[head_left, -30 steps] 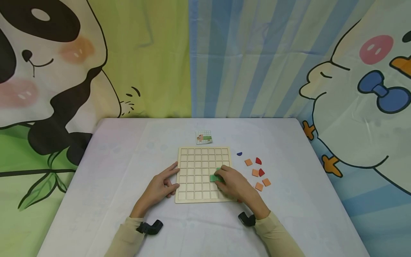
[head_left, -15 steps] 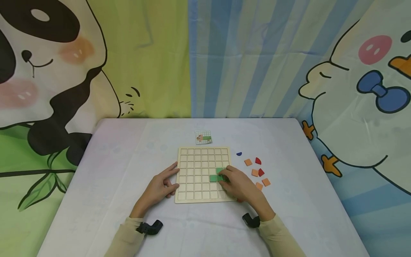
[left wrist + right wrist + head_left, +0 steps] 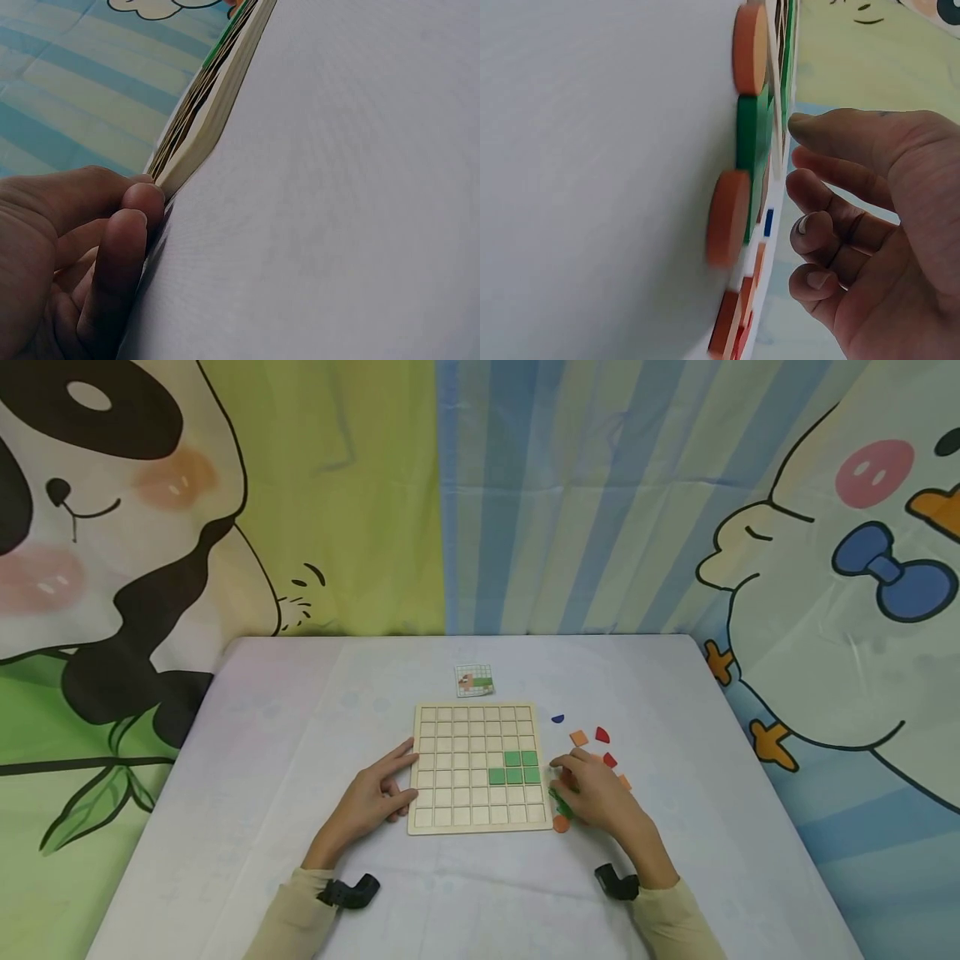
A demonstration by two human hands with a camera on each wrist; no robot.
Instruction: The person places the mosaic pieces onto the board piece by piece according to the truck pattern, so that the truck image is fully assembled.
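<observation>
A pale wooden grid board lies on the table, with several green squares seated in cells at its right side. My left hand touches the board's left edge with spread thumb and forefinger; the left wrist view shows the fingertips against the board's corner. Just off the right edge, my right hand hovers over loose green pieces and partly hides them. Its fingers are loosely bent, and nothing shows between them in the right wrist view, where an orange disc stands out near the green pieces.
Orange squares, red quarter-round pieces and a blue half-round piece are scattered right of the board. A small picture card lies behind it. Printed curtains hang beyond the table's back edge.
My right hand has left the green squares on the board and moved right to the loose pieces. Green squares it covered now show in their cells. The left hand has stayed put.
</observation>
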